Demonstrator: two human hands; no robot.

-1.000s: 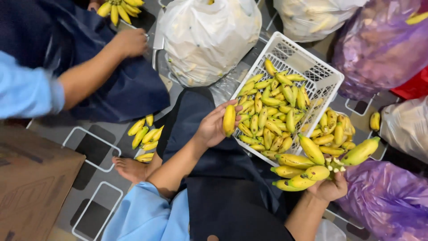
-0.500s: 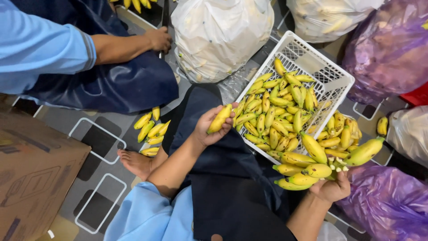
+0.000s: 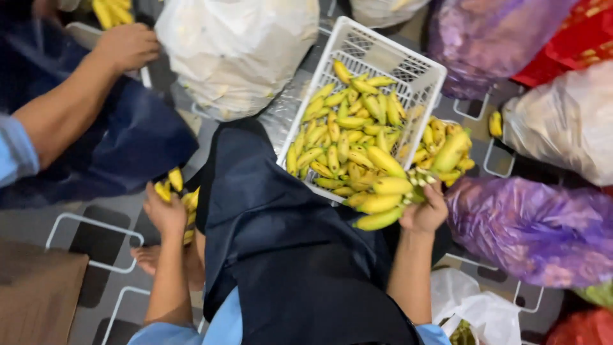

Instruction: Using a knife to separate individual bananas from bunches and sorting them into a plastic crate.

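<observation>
Down at the left, the person's left hand (image 3: 165,209) reaches among a small pile of short yellow bananas (image 3: 182,199) on the floor; its fingers curl around one banana, though blur makes it hard to tell how firmly. The right hand (image 3: 424,212) is closed around the stem of a large bunch of yellow-green bananas (image 3: 389,185), which hangs over the near corner of a white slotted plastic crate (image 3: 408,64) half filled with loose bananas. A dark blue apron (image 3: 281,236) hides the person's lap, and only part of a bare foot (image 3: 150,257) shows beside it. At upper left another person's hand (image 3: 124,46) rests near a bulging white plastic sack (image 3: 239,48); that person's body is cut off. Purple translucent bags (image 3: 530,230) crowd the right side. The grey floor (image 3: 121,230) carries white square outlines, and a brown cardboard box (image 3: 35,294) sits at the lower left corner.
</observation>
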